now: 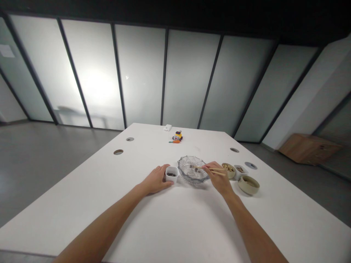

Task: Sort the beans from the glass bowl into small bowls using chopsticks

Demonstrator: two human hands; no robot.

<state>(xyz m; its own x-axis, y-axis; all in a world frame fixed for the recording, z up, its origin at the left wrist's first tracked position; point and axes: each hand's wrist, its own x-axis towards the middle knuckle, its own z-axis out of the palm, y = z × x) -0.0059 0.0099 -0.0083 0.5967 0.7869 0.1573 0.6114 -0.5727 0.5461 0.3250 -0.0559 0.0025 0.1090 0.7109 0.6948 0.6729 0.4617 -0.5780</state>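
My left hand [157, 179] is wrapped round the left side of a small white square cup [172, 179], which stands on the table with small dark pieces inside. Just right of it sits a clear cut-glass bowl [189, 161] holding a few small dark bits. In my right hand [218, 179] is a pair of wooden chopsticks [218, 171]. Their tips reach down into the glass bowl near the dark bits; whether they pinch one is too small to tell.
Right of my right hand stand a bowl of pale pieces [228, 170], a white cup with brownish pieces [240, 170] and a beige bowl [248, 185]. Farther back on the white table [148, 153] are a yellow toy vehicle [178, 136], an orange toy carrot [176, 141] and a white box [167, 127].
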